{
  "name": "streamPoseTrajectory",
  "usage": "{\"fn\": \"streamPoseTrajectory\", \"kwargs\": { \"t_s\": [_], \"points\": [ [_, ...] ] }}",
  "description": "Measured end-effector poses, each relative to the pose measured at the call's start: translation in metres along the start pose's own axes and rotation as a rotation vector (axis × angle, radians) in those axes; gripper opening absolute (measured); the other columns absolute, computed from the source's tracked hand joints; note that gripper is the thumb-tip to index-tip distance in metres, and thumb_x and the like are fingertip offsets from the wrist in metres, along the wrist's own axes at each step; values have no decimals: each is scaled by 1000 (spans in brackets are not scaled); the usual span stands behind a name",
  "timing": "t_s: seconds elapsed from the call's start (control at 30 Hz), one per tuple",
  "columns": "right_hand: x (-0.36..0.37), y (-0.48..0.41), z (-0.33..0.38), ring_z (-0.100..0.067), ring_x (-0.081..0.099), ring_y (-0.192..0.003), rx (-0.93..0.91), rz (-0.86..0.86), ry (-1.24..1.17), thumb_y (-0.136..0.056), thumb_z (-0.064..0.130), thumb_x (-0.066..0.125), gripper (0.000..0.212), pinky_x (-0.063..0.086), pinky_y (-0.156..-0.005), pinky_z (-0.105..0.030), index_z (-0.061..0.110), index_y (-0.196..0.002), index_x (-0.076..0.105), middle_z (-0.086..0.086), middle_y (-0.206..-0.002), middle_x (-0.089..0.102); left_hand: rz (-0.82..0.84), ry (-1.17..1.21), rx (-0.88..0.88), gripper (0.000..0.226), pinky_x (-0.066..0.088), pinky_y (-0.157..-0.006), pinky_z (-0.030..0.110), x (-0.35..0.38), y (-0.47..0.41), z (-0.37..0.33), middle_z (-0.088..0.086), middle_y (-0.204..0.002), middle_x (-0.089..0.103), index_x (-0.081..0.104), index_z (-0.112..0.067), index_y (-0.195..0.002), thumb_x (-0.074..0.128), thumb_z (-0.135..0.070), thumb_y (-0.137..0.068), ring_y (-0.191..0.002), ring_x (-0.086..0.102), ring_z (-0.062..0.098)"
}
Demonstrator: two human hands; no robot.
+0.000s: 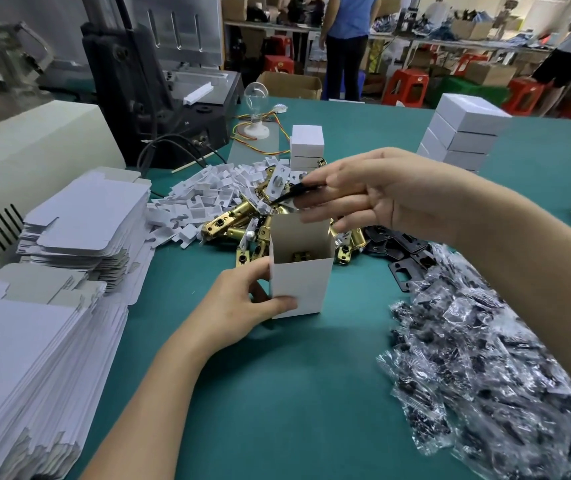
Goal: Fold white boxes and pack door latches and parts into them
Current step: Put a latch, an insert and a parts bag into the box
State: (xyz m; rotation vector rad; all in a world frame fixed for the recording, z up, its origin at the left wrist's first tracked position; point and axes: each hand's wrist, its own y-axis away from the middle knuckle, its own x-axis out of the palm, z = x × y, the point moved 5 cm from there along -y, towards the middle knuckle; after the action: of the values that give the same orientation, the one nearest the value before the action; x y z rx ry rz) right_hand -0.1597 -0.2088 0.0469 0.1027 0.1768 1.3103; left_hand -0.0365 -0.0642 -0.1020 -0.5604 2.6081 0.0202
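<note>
An open white box (303, 275) stands upright on the green table, with a brass latch (300, 255) showing inside it. My left hand (242, 306) grips the box's lower left side. Above the box's open top, my right hand (370, 192) pinches a thin black plate (292, 194) between thumb and fingers. Behind the box lies a heap of brass door latches (232, 221). More black plates (401, 251) lie to its right.
Stacks of flat white box blanks (80, 220) fill the left side. White cardboard inserts (208, 192) lie behind. Clear bags of black screws (485, 362) spread at right. Closed white boxes (464, 133) are stacked at the back, and another short stack (306, 147) stands mid-table. Machines stand far left.
</note>
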Motion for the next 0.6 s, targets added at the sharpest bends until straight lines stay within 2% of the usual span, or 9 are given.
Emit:
{"fn": "streamPoseTrajectory", "kwargs": {
  "t_s": [0.07,0.13,0.23,0.33,0.43,0.53,0.6],
  "points": [
    [2,1,1,-22,77,-102,-10,-11,154,-99,6,61,21,58,-60,-17,9,-117,72,-9,-113,78,2,6,-2,46,45,-62,10,0,0,-1,-29,-115,70,64,-62,-115,83,-29,-89,-75,62,20],
    [3,4,3,-18,79,-89,-34,-64,324,-94,14,72,17,48,-50,-12,13,-111,74,-5,-103,80,6,5,1,46,45,-61,11,0,0,-1,-29,-115,70,63,-63,-115,83,-30,-89,-76,62,19],
    [9,6,6,-23,79,-75,-52,-112,458,-92,18,77,13,38,-42,-13,12,-103,75,-5,-94,81,10,0,10,45,46,-62,13,0,0,-1,-27,-114,70,65,-60,-116,83,-28,-89,-76,62,20],
    [11,10,17,-23,79,-70,-145,-196,540,-92,23,78,9,38,-40,-14,15,-96,76,-1,-89,81,11,-10,9,43,45,-61,10,0,0,-2,-29,-107,70,66,-61,-112,83,-28,-90,-73,62,17],
    [12,15,29,-23,78,-67,-231,-242,540,-93,27,76,8,36,-38,-11,19,-91,77,2,-90,81,10,4,-3,38,45,-62,9,0,0,-1,-28,-109,71,68,-57,-114,82,-30,-90,-73,63,18],
    [16,13,22,-22,77,-63,-173,-206,542,-95,32,74,13,32,-36,-12,20,-90,76,2,-92,81,12,1,-1,38,46,-62,9,0,0,-2,-29,-110,71,68,-55,-117,81,-31,-91,-72,63,16],
    [20,10,12,-23,75,-56,-136,-193,607,-95,32,73,16,38,-39,-14,18,-89,75,4,-89,81,10,-11,1,38,44,-60,8,0,0,-3,-31,-104,70,67,-58,-114,82,-31,-90,-71,62,14]
  ]
}}
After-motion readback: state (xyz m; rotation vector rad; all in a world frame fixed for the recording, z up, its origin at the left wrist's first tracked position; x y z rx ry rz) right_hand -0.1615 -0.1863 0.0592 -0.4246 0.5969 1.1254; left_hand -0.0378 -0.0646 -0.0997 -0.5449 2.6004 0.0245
